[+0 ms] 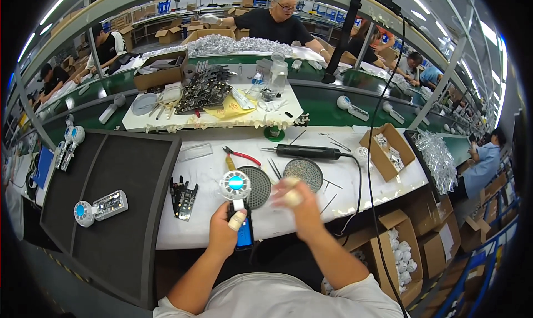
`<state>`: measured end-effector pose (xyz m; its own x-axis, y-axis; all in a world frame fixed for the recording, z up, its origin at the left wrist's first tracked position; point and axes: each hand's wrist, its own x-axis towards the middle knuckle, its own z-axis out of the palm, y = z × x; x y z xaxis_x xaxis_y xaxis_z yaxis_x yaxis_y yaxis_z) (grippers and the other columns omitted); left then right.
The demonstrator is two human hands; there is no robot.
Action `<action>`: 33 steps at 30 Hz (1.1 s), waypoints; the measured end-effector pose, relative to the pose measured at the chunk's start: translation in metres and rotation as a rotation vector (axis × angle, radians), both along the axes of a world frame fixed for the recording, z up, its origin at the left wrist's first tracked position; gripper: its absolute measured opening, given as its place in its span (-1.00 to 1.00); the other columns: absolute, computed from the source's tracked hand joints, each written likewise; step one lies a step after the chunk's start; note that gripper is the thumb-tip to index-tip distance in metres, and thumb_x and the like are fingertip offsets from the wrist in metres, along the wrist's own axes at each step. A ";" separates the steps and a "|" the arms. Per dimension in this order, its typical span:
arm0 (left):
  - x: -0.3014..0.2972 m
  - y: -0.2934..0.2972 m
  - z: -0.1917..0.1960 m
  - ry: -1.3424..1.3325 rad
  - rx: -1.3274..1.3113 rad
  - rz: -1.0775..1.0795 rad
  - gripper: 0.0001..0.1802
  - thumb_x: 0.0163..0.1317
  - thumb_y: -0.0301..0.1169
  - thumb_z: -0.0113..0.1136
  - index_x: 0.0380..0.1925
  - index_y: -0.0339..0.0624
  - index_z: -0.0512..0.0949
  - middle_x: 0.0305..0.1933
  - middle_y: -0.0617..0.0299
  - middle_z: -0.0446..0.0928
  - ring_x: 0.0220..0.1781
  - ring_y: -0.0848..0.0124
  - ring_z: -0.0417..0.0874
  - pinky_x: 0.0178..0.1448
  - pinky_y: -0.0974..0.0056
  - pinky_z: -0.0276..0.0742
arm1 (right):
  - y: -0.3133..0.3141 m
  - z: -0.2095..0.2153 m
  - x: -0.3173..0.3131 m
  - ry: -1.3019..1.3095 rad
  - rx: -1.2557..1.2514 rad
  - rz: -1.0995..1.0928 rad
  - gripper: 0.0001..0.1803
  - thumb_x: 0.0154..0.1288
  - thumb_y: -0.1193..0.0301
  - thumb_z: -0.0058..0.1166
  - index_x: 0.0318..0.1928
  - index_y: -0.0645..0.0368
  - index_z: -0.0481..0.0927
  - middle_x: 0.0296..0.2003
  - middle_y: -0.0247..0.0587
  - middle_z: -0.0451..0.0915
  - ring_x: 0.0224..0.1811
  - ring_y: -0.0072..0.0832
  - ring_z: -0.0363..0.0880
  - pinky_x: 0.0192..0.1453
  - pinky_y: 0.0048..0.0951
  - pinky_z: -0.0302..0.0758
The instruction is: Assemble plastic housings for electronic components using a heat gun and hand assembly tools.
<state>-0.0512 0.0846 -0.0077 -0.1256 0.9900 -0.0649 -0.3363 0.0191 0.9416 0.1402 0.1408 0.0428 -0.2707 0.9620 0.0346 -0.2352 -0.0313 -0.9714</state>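
Observation:
My left hand [223, 230], a pale cover on its thumb, is closed around the handle of a small handheld fan [235, 186]. The fan has a white round head with a blue centre, and a blue part shows in the dark lower handle. My right hand [300, 202], also with pale finger covers, is blurred by motion over the white bench, so what its fingers hold cannot be made out. It is nearest to a round dish of small metal parts [303, 173]. A perforated round dish [259, 188] lies between the hands, partly behind the fan.
A black electric screwdriver [308, 152] and red-handled cutters [242, 155] lie beyond the dishes. Circuit boards [184, 198] rest at left, beside a black tray [125, 240] bearing an opened fan [101, 208]. A cardboard box [392, 151] stands at right. A black cable hangs nearby. Co-workers sit beyond the green conveyor.

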 end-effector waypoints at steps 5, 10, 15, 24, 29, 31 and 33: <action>0.027 0.006 0.009 0.078 0.213 -0.095 -0.67 0.30 -0.36 0.18 0.00 -0.29 0.46 -0.21 0.23 0.60 -0.22 0.51 0.54 -0.17 0.34 0.46 | -0.023 -0.013 -0.042 -0.080 0.049 0.029 -0.62 0.31 0.46 0.06 0.11 0.23 0.35 -0.07 -0.15 0.54 -0.04 -0.43 0.55 0.06 -0.40 0.53; 0.009 0.003 0.021 0.569 0.306 -0.085 -0.69 0.32 -0.33 0.13 -0.02 -0.27 0.44 -0.18 0.12 0.59 -0.23 0.22 0.63 -0.11 0.19 0.52 | 0.006 -0.012 -0.055 -0.004 -0.030 0.176 -0.57 0.26 0.42 0.15 0.09 0.22 0.33 -0.19 -0.20 0.58 -0.16 -0.49 0.59 0.00 -0.41 0.56; -0.069 -0.018 0.021 1.210 0.324 0.023 -0.59 0.22 -0.36 0.17 0.05 -0.28 0.42 0.00 -0.08 0.49 -0.12 -0.05 0.56 -0.02 0.04 0.51 | 0.008 0.005 -0.095 0.041 -0.060 0.210 -0.60 0.26 0.45 0.15 0.05 0.19 0.33 -0.22 -0.21 0.58 -0.30 -0.50 0.61 -0.19 -0.43 0.61; -0.090 -0.012 0.005 1.498 0.133 0.705 -0.70 0.12 -0.49 0.12 -0.10 -0.27 0.48 -0.01 -0.06 0.44 -0.08 -0.02 0.52 0.00 0.01 0.44 | 0.034 -0.049 -0.144 -0.275 0.096 0.183 -0.49 0.25 0.48 0.14 0.17 0.16 0.27 -0.22 -0.18 0.56 -0.40 -0.48 0.60 -0.39 -0.45 0.57; -0.100 0.002 -0.029 1.055 0.243 0.537 -0.70 0.03 -0.65 -0.01 -0.18 -0.32 0.49 -0.12 -0.11 0.45 -0.08 -0.10 0.49 0.03 0.01 0.42 | 0.065 -0.067 -0.123 -0.752 0.687 -0.051 -0.44 0.25 0.43 0.10 0.24 0.29 0.31 0.04 -0.08 0.47 0.06 -0.29 0.46 0.19 -0.33 0.34; -0.088 0.012 -0.029 1.081 0.277 0.459 -0.57 0.02 -0.68 -0.03 -0.02 -0.32 0.41 0.03 -0.11 0.37 -0.03 -0.12 0.48 0.06 0.01 0.44 | 0.051 -0.033 -0.110 -0.962 0.663 -0.030 -0.47 0.23 0.48 0.08 0.22 0.28 0.34 0.09 0.07 0.41 0.10 -0.10 0.43 0.23 -0.26 0.32; -0.089 -0.003 -0.007 1.058 0.179 0.394 -0.51 0.05 -0.67 -0.01 0.07 -0.33 0.33 0.10 -0.14 0.31 0.00 -0.12 0.48 0.08 0.02 0.44 | 0.044 -0.017 -0.111 -1.230 1.122 -0.132 -0.52 0.21 0.49 0.08 0.15 0.30 0.40 0.10 0.11 0.38 0.07 0.01 0.41 0.19 -0.23 0.34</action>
